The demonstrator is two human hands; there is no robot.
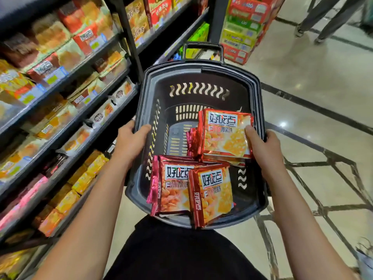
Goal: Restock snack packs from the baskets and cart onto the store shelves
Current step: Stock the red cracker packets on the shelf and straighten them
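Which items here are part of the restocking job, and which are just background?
Job: red snack packs, dark basket, left hand and right hand on its rim, store shelves.

Background: stacked drink cartons, tiled floor.

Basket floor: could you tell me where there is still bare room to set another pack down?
Inside the basket, the far half and left side are bare, bordered by the slotted far wall and the left hand. The near edge is crowded by two red packs, and the right side by a stack under the right hand.

Head camera, looking steeply down, close over basket (pixel 198 66).
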